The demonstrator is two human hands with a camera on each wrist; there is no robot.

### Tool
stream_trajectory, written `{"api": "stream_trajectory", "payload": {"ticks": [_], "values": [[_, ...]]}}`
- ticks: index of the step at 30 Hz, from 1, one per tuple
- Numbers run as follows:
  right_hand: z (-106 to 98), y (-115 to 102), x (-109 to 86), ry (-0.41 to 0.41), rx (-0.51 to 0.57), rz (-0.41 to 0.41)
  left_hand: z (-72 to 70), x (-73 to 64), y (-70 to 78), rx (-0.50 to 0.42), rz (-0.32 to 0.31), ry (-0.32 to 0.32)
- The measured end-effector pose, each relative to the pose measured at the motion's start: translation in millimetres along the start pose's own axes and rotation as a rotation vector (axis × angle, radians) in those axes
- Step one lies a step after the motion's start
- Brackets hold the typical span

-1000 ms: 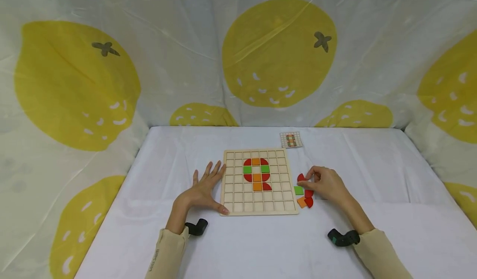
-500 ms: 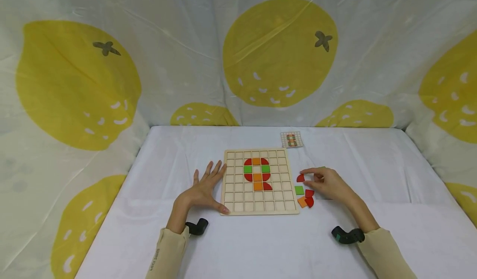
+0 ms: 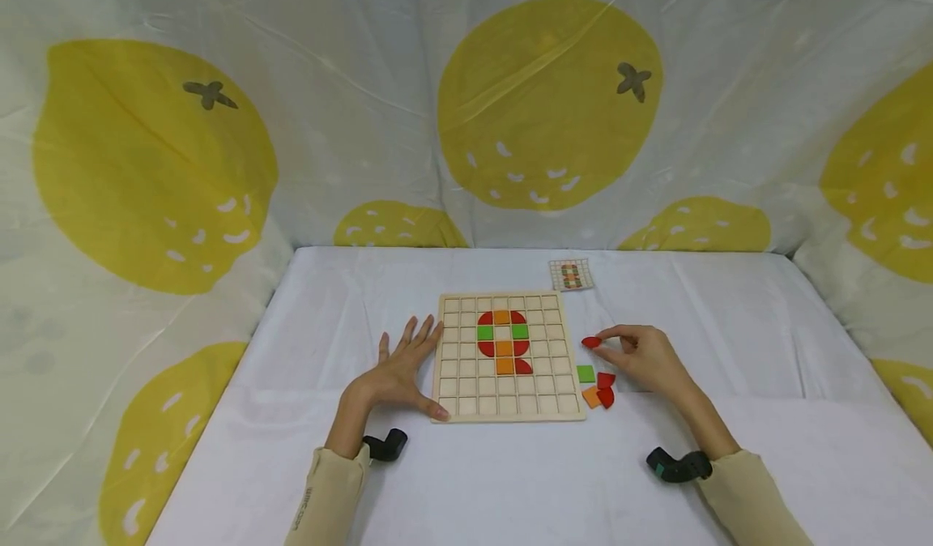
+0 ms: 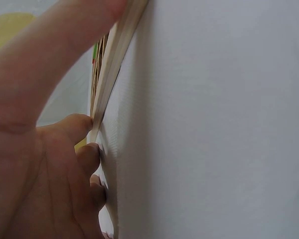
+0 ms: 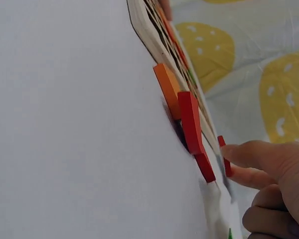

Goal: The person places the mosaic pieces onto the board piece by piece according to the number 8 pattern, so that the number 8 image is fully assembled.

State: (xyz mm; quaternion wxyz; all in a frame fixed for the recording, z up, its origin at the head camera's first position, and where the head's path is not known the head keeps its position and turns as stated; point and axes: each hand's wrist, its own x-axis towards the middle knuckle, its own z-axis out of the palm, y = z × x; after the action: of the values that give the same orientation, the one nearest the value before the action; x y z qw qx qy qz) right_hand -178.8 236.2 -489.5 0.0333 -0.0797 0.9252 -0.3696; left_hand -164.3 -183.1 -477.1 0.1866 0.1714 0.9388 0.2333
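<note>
A wooden grid board [image 3: 466,407] lies flat on the table, with red, orange and green tiles set in its middle cells. My left hand [image 3: 394,377] is spread along its left side, thumb at the near left corner and fingertips at the left edge. To the right of the board, my right hand [image 3: 647,360] pinches a red rounded tile [image 3: 590,342] between thumb and fingertips. The right wrist view shows this tile [image 5: 227,167] on edge in the pinch. Just nearer lie a green square tile [image 3: 586,374], an orange tile [image 3: 592,398] and two red rounded tiles [image 3: 606,398].
Behind the board's far right corner lies a small pattern card [image 3: 571,275] printed with a grid and coloured shapes. White cloth [image 3: 510,481] covers the table. A lemon-print curtain [image 3: 364,125] stands behind and at the sides.
My right hand has shifted its fingertips onto the far red tile, which now looks tilted and narrower in the pinch. The left hand and board stay in place.
</note>
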Motion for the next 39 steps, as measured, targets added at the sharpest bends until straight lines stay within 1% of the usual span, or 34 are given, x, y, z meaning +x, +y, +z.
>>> {"api": "stream_trajectory", "payload": {"ticks": [2, 5, 9, 14, 16, 19, 23, 27, 33, 39], "values": [[4.4, -7.2, -0.1, 0.000, 0.036, -0.002, -1.4, -2.7, -0.6, -0.001, -0.006, 0.000], [10.7, -17.1, -1.7, -0.019, 0.076, -0.037, -2.2, -4.0, -0.6, -0.007, -0.003, -0.006], [21.4, -28.6, -3.8, -0.079, 0.123, -0.091, -2.6, -2.6, 0.8, -0.013, 0.006, -0.019], [41.7, -51.7, -1.5, -0.152, 0.158, -0.156, -4.3, -1.1, 1.7, -0.017, 0.006, -0.024], [50.3, -62.6, 0.9, -0.171, 0.161, -0.192, -4.8, -0.8, 1.2, -0.018, 0.009, -0.022], [63.0, -77.9, 4.0, -0.200, 0.163, -0.218, -4.7, -1.0, 0.6, -0.016, 0.008, -0.023], [77.0, -92.0, 6.2, -0.204, 0.127, -0.233, -2.8, -0.8, -0.3, -0.022, 0.012, -0.019], [85.3, -99.6, 6.7, -0.193, 0.086, -0.232, -1.0, 0.3, -0.5, -0.024, 0.010, -0.018], [90.3, -100.9, 7.2, -0.153, 0.067, -0.223, -1.8, 0.1, 1.0, -0.031, 0.011, -0.021], [93.9, -100.7, 8.9, -0.152, 0.070, -0.221, -2.9, -1.1, 0.3, -0.020, 0.006, -0.027]]}}
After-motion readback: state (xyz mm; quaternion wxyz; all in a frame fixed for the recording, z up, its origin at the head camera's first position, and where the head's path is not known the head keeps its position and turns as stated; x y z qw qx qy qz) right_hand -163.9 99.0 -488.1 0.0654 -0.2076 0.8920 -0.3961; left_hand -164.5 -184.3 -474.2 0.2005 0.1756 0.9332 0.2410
